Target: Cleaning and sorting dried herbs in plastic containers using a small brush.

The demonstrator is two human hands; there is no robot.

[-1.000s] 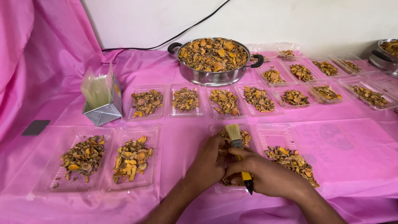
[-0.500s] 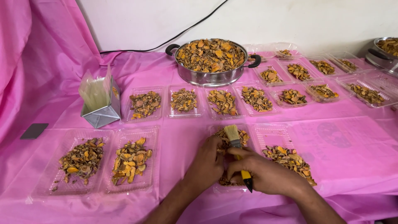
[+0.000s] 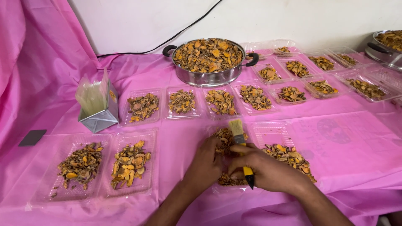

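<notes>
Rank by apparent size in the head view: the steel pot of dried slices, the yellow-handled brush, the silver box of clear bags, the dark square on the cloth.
1. Round steel pot of dried slices, though farthest.
2. Silver box of clear bags.
3. Yellow-handled brush, partly hidden by the right hand, so unsure.
4. Small dark square.

1. The hands [image 3: 243, 167] cover most of the near tray [image 3: 222, 136].
2. The second pot [image 3: 387, 44] is cut off at the table's far right edge.
3. The brush [image 3: 242, 146] grip is partly hidden.

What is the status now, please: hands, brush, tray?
Right hand shut on brush, bristles up. Left hand in the clear tray of dried slices. Filled trays on both sides, nothing blocking.
</notes>
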